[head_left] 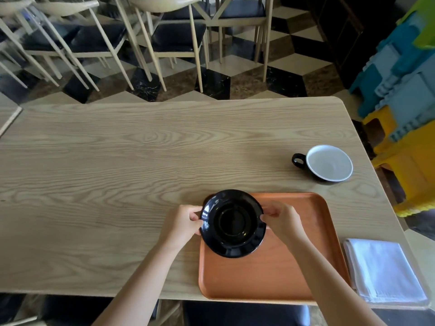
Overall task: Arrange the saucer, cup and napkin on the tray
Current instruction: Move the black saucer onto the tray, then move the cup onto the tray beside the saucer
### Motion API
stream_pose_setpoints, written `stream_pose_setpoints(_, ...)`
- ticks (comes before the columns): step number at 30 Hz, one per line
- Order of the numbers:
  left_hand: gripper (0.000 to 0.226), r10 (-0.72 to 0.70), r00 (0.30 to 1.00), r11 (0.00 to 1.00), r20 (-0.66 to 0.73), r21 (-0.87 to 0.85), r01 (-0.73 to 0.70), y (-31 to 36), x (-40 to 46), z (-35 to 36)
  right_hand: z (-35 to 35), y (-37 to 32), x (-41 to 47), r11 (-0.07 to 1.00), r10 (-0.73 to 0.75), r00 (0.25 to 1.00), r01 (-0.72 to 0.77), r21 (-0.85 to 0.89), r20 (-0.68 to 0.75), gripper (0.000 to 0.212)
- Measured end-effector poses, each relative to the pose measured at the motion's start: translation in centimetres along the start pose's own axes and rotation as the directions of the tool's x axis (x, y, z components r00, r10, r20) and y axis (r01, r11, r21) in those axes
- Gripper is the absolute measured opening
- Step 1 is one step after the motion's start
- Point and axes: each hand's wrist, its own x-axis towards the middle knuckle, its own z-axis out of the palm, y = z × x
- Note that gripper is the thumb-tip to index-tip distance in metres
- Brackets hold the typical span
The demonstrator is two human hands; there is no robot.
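Head view: the bench [117, 161] is huge, and the orange tray [282, 267] sits right under the fingers. The napkin [383, 269] is off to their right and the cup [328, 163] is further out, both on the bench. The left hand [182, 225] and right hand [281, 221] are pinching the black saucer [233, 223] by its rims, over the tray's near-left corner. It overhangs that edge, so if they let go here I reckon it could tip off the lip.

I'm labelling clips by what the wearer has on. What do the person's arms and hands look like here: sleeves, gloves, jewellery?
Both forearms are bare as far as the picture shows, with no sleeve edge in view. The left hand and right hand wear no gloves. No watch, bracelet or ring shows on either wrist or on the visible fingers. No markings or tattoos are visible, though the undersides of the arms are hidden.
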Motion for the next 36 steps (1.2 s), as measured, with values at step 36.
stream_pose_setpoints(36, 0.07, 0.66, 0.668, 0.328, 0.344, 0.669, -0.667, 17.9, 10.6, 12.0, -15.5, 6.9, 7.0, 0.712, -0.285, 0.958, 0.188, -0.676, -0.033, 0.077)
